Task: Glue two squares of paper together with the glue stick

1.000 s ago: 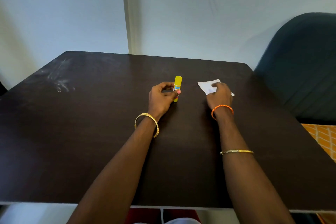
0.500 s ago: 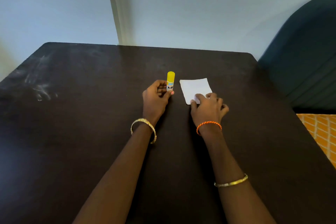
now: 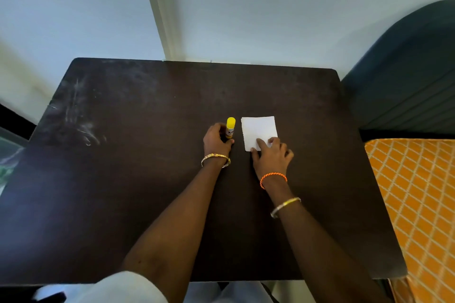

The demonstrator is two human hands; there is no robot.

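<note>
A yellow-capped glue stick (image 3: 230,127) stands upright near the middle of the dark table (image 3: 138,179). My left hand (image 3: 217,140) is closed around its lower body, cap still on. Just to the right lies white square paper (image 3: 258,130), flat on the table. My right hand (image 3: 272,155) rests on the paper's near edge, fingers spread and pressing it down. Only one white surface shows; whether it is one sheet or two stacked I cannot tell.
A dark blue chair back (image 3: 406,76) stands off the table's right side, with an orange patterned cushion (image 3: 418,204) nearer me. White scuff marks (image 3: 78,125) streak the table's far left. A pale wall (image 3: 246,7) rises behind the table.
The paper slid left and nearer to me under my right hand and now lies beside the glue stick. My left hand kept hold of the stick. The camera tilted further down.
</note>
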